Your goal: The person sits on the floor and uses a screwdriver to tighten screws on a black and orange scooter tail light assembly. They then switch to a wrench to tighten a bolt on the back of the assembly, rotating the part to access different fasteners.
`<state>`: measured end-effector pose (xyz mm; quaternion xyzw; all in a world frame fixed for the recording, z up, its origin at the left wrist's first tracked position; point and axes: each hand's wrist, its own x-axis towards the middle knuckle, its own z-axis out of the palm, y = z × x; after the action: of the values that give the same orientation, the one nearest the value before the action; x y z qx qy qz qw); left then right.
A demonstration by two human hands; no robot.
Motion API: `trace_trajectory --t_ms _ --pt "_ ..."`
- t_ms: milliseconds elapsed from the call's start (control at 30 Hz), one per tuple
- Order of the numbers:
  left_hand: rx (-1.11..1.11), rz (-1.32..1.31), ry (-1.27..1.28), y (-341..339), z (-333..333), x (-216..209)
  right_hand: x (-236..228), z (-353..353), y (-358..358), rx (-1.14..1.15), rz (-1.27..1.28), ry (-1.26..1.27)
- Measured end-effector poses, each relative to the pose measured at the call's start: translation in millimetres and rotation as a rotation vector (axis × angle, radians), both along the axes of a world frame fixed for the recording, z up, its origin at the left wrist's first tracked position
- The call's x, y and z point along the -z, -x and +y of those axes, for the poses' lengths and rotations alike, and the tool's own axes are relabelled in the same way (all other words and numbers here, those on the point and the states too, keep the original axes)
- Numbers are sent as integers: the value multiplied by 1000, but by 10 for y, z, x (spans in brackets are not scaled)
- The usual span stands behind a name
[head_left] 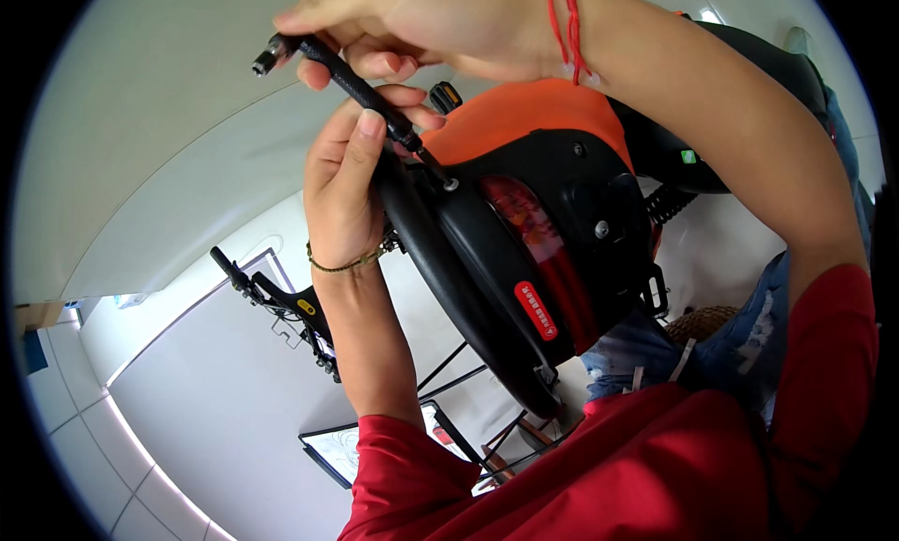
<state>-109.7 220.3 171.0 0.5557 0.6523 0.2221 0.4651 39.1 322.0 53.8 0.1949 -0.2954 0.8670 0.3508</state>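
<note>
Both hands are on a long black driver (360, 89) with a textured grip and a silver socket-like end at its top. My right hand (449, 26), a red string on its wrist, is closed around the upper part. Lower down, my left hand (345, 166) pinches the shaft between thumb and fingers. The driver slants down to the right, and its thin tip meets a silver screw (450, 185) on the black rear of a scooter-like vehicle. A curved black grab bar (449, 269) runs below it. Beside the bar are a red tail light (538, 232) and an orange body panel (534, 115).
A handlebar with cables (272, 293) stands at the left. Below it is a framed board (337, 452) on thin black legs. A black coiled spring (670, 206) shows at the vehicle's right. My jeans (712, 349) are close beside the vehicle. A pale wall curves across the upper left.
</note>
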Motion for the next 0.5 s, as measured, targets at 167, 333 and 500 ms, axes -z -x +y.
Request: trace_trajectory --t_ms 167,333,500 --pt "-77 102 -84 -3 -16 62 -297 -340 -108 886 -466 -73" --pt "-112 124 -106 -21 -14 97 -420 -184 -91 636 -531 37" --pt "5 69 -36 -23 23 44 -15 -45 52 107 -102 90"
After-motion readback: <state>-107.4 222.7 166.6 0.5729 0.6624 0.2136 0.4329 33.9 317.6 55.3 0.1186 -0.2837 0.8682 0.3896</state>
